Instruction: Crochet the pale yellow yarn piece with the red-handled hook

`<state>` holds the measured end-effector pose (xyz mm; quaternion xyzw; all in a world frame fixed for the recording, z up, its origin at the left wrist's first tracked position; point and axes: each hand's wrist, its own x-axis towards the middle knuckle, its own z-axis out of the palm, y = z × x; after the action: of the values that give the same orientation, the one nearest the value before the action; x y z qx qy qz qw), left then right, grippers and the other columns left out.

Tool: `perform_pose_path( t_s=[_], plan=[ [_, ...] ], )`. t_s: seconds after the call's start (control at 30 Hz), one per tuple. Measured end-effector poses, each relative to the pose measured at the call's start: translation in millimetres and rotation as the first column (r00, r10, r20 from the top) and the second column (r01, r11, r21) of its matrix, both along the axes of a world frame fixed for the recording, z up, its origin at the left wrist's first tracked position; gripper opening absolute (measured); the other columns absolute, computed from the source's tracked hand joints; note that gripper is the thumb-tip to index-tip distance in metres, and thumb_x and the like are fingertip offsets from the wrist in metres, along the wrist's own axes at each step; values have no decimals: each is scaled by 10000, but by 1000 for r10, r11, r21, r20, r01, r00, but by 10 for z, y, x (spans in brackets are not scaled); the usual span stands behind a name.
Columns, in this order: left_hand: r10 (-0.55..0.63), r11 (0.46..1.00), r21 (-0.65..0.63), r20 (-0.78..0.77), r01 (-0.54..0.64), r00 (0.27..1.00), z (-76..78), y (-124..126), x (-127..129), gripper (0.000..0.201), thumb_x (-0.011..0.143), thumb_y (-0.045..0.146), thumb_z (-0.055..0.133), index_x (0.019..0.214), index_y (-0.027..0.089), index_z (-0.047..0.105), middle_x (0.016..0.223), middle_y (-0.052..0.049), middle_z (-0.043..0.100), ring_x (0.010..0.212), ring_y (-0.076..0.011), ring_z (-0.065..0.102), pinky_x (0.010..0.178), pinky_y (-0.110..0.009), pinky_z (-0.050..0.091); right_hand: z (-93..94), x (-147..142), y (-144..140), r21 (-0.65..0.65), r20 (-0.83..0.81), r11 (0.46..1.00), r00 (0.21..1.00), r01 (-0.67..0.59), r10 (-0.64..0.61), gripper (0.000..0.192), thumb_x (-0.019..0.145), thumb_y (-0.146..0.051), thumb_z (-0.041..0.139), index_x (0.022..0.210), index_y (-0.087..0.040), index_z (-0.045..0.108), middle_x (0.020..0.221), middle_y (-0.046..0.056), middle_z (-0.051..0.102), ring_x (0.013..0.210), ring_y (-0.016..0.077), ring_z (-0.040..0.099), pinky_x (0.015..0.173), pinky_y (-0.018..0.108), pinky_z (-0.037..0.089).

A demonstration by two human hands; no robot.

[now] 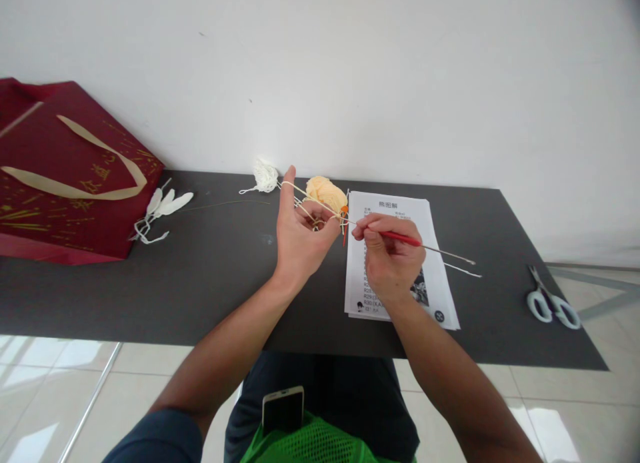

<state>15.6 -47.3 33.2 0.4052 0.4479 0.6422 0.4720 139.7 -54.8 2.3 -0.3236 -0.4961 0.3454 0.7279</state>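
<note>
My right hand (393,253) is closed round the red grip of a crochet hook (404,238), whose thin metal shaft points left toward my other hand. My left hand (305,240) has its index finger raised with cream yarn (313,198) looped over it, while thumb and fingertips pinch a small piece of yarn work, mostly hidden. An orange stitch marker (344,212) shows at the pinch. Behind the fingers lies a peach ball of yarn (326,192). A white yarn ball (265,175) sits to its left.
Printed pattern sheets (360,300) lie under my right hand. Scissors (553,303) rest at the table's right end. A dark red gift bag (60,176) stands at the left, beside white crocheted pieces (170,203) with loose tails. A phone (283,410) is at my lap.
</note>
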Motion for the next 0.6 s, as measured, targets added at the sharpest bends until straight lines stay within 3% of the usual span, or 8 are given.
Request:
perform_pose_path(
  t_s=[0.13, 0.4, 0.6],
  plan=[
    [12, 1000, 11, -17, -12, 1000, 3, 0, 8, 1076, 711, 160, 841, 1610, 295, 265, 747, 32, 653, 672, -148, 589, 694, -284, 479, -4, -1, -46, 43, 109, 998, 993, 39, -43, 51, 895, -249, 736, 914, -297, 736, 928, 23, 769, 800, 180, 732, 701, 366, 630],
    [67, 998, -12, -4, -67, 998, -35, 57, -41, 1015, 707, 158, 821, 1582, 227, 310, 771, 34, 689, 682, -130, 618, 715, -267, 497, -49, 50, -86, 137, 376, 988, 920, 67, -115, 293, 840, -151, 776, 1028, -373, 810, 1074, 31, 809, 940, 216, 769, 887, 427, 655],
    [45, 999, -26, 81, -43, 996, -46, 88, -31, 1026, 702, 134, 806, 1584, 153, 280, 731, 44, 703, 686, -112, 645, 792, -269, 525, -95, 62, -41, 228, 483, 967, 849, 113, -213, 431, 835, -117, 766, 1133, -428, 783, 1045, 24, 780, 909, 194, 730, 813, 367, 634]
  ],
)
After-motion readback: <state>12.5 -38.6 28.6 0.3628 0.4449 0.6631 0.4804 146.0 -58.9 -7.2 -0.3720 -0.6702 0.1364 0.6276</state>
